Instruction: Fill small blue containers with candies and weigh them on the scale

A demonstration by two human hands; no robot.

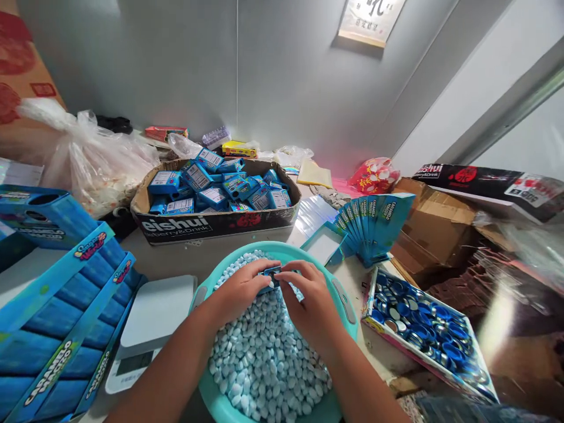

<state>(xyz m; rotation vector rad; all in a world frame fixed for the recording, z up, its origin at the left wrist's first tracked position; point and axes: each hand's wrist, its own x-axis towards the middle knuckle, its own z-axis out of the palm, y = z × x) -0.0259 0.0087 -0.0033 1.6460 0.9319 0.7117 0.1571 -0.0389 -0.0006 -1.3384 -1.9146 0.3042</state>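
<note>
Over a turquoise basin [207, 382] full of pale blue candies [268, 358], my left hand [235, 291] grips a small blue candy box [267, 282] with a dark opening at its end. The fingers of my right hand [308, 294] are bent and close on that opening end. Whether a candy sits between the right fingertips is hard to make out. Both hands meet near the basin's far side, just above the candies.
Behind stands a cardboard carton [211, 226] heaped with blue boxes [211, 197]. To the left are a white scale [158, 311] and stacked blue display boxes [66, 329]. On the right, a tray [368, 317] holds blue-rimmed lids [418, 317] near fanned blue cartons [374, 226].
</note>
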